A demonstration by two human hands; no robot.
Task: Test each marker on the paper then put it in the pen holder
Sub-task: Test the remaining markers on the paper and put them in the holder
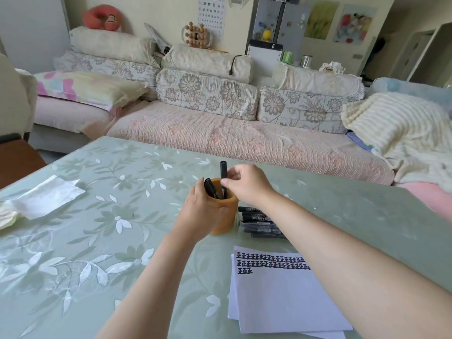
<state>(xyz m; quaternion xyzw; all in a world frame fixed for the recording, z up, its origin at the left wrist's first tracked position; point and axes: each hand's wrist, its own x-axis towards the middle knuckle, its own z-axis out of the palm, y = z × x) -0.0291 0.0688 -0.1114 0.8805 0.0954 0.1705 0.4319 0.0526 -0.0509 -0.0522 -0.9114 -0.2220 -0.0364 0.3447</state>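
Several markers [256, 222] lie partly hidden behind the right forearm [308, 231].

Both your forearms are bare and reach forward over the tabletop. Your left arm comes up from the bottom edge, angling slightly right. Its hand [203, 211] is wrapped around the near left side of the pen holder [226, 222], back of the hand facing you, thumb curled across the front wall. Your right arm enters from the lower right and runs diagonally up and left. Your right hand [247, 184] is raised just above your left, its fingertips pinching an upright marker [223, 168], knuckles bent, wrist slightly cocked.
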